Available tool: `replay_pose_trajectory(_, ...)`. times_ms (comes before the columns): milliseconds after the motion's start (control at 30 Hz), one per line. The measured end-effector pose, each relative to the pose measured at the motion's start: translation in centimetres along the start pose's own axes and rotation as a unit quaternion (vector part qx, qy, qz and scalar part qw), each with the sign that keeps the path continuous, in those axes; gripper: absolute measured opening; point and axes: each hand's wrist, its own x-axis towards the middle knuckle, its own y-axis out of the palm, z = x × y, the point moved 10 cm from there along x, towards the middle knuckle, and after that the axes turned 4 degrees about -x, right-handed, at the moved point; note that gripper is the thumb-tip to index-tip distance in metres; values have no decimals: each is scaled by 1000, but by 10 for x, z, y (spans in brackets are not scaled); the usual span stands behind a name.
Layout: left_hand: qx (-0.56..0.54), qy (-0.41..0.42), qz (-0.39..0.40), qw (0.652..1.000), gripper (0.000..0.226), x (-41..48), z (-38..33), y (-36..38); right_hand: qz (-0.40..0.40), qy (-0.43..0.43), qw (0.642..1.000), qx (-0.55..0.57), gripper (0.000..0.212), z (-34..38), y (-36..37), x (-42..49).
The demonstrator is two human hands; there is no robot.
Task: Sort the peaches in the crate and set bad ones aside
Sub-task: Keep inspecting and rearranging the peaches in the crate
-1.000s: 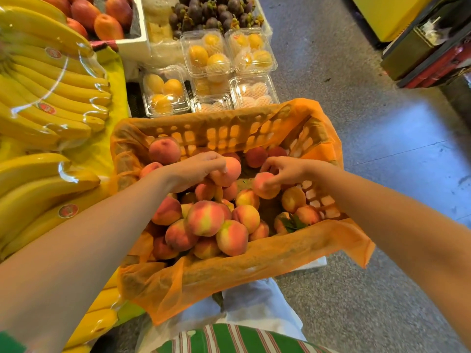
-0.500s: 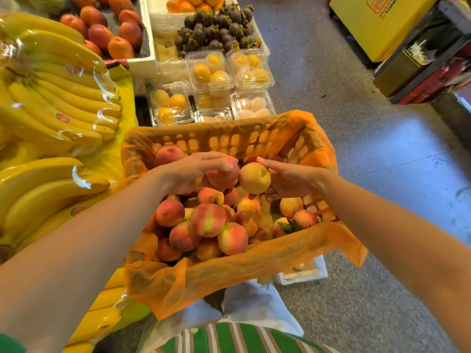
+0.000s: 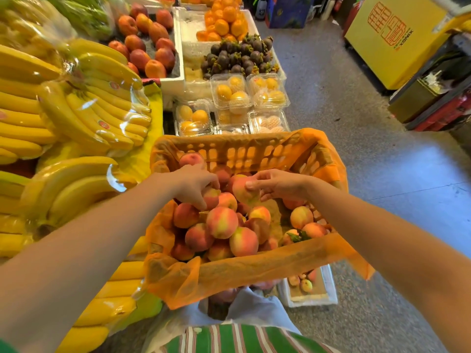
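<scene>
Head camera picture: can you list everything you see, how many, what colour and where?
crate: one, orange with an orange liner, middle.
peaches: a big pile, pink and yellow, in the crate.
bananas: several wrapped bunches, yellow, left.
red-orange fruit: about a dozen, in a tray, top left.
oranges: a heap, orange, top middle.
dark purple fruit: a heap, below the oranges.
clear boxes: about six, mostly yellow fruit inside, behind the crate.
white box: one, on the floor below the crate, a few peaches inside.
yellow carton: one, red print, top right.
left hand: one, grips a peach on the pile.
right hand: one, holds a second peach in the crate.
</scene>
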Motion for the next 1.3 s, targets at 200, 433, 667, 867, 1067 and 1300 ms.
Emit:
replay_pose_trajectory(200,2,10,-59,998,49,-4,-3,-3,-94,-11,995,-44,48,9,-3,12)
replay_pose_trajectory(433,-49,-10,-178,983,35,-16,8,-18,-190,-36,975,-109,69,28,-4,31)
replay_pose_trajectory(667,-34,6,-224,974,49,-15,13,-23,-267,-71,933,-231,58,46,-5,41)
replay_pose_trajectory(867,-21,37,-185,982,55,5,-2,-25,-178,-79,968,-155,40,31,-12,36)
replay_pose_trajectory(1067,35,57,-190,979,32,28,-17,-40,-204,-42,973,-102,31,8,-47,21)
replay_pose_trajectory(1300,-1,98,-160,982,33,58,-38,-41,-258,88,927,-257,51,-43,-91,11)
